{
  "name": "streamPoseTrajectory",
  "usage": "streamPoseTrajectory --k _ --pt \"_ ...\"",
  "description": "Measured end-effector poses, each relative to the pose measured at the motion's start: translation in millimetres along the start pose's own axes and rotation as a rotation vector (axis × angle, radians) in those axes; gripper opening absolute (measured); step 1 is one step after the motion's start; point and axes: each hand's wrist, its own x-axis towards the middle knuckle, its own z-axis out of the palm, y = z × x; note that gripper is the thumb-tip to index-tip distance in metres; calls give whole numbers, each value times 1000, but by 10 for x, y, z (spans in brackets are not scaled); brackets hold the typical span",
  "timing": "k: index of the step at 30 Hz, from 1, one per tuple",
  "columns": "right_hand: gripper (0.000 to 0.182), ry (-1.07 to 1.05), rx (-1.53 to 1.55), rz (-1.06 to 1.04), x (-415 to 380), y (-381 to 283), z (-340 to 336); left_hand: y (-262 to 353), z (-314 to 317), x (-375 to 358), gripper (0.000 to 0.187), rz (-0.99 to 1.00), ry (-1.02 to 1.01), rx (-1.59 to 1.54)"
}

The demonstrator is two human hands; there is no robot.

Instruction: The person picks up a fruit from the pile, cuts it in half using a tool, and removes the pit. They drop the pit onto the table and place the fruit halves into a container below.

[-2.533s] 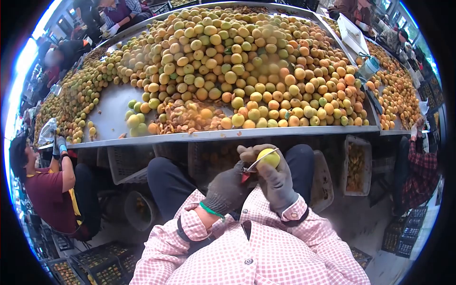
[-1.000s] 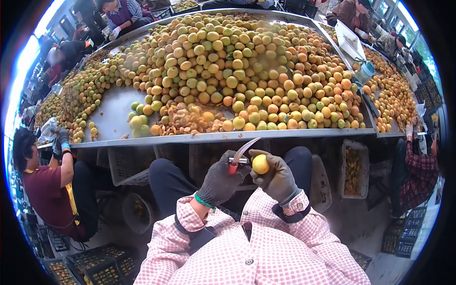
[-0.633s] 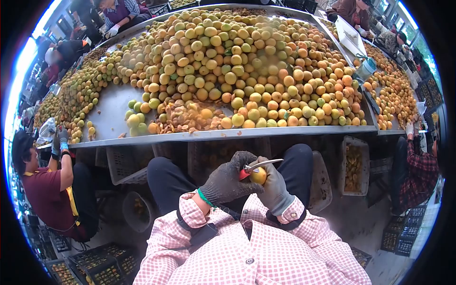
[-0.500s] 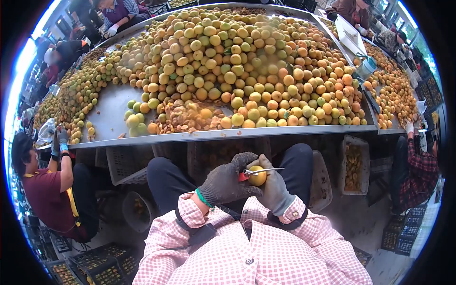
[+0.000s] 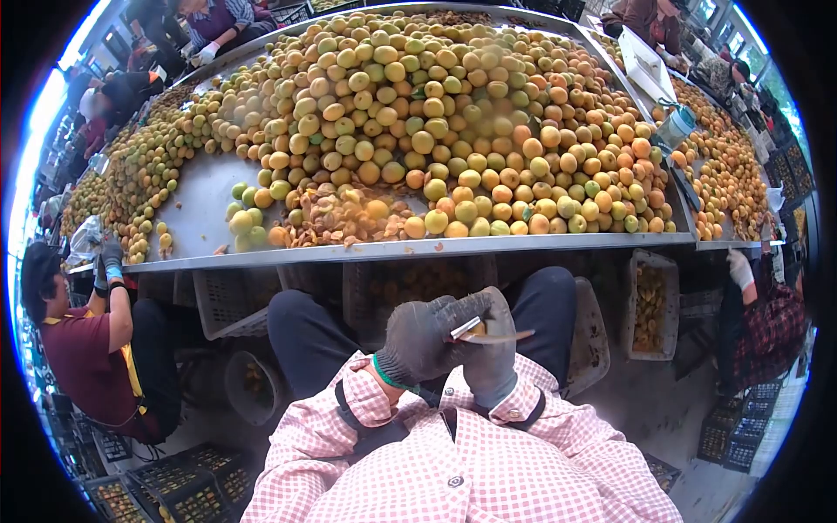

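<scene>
My left hand (image 5: 425, 338), in a dark knit glove with a green cuff edge, is closed around a small knife (image 5: 507, 337). Its handle is hidden in the glove, and the slightly blurred blade points right across my other hand. My right hand (image 5: 490, 353), in a grey glove, is closed on an apricot (image 5: 477, 328), of which only a sliver shows between the two gloves. Both hands meet above my lap, just below the table edge.
A metal table (image 5: 366, 250) carries a large heap of apricots (image 5: 375, 113) and a small pile of peels and scraps (image 5: 336, 213). Crates (image 5: 228, 301) and a bucket (image 5: 253, 388) stand below. People work at both sides and the far edge.
Both hands have turned inward around the apricot, now mostly covered. The blade has swung down, and the red handle has gone from sight. At right, a person's gloved hand has dropped below the table edge.
</scene>
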Motion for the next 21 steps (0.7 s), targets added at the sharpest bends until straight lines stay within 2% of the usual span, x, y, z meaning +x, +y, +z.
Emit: streamPoseTrajectory --k 1,2,4,5,6,8,9,10,12,13,14,16,17,18,20,21 --pt "14 18 -317 -325 86 68 -11 4 22 8 43 -47 60 -109" --pt "14 18 -314 -328 104 12 15 24 53 27 43 -47 62 -105" --pt "17 245 124 41 101 -167 100 121 131 60 33 -166 305 -407" --pt "24 284 590 152 142 -134 148 199 133 72 28 -304 321 -534" --pt "24 283 592 152 180 -91 152 210 178 66 28 -305 322 -531" --pt "24 155 397 -125 245 16 133 151 260 26 29 -493 389 -767" --pt "21 129 364 -140 276 51 130 107 232 31 36 -455 277 -487" --pt "21 123 366 -142 297 63 122 85 193 19 36 -456 284 -485" --pt "20 8 475 273 340 21 74 73 76 15 50 -347 245 -456" --pt "8 -32 549 448 332 22 -19 7 91 -5 65 -243 233 -343" --pt "8 -31 549 446 314 52 -86 -22 19 -14 65 -241 232 -342" --pt "18 -278 -8 -308 255 106 -167 8 -209 73 68 -85 -46 96" --pt "32 -326 88 -115 180 58 -187 11 -208 92 67 5 -21 126" --pt "32 -322 86 -110 154 -2 -181 7 -172 84 67 5 -26 122" --pt "31 -124 -118 -126 125 -110 -101 -21 -93 49 62 108 66 25" --pt "19 -10 -281 -235 144 -87 -35 -12 -60 45 54 97 94 -23"
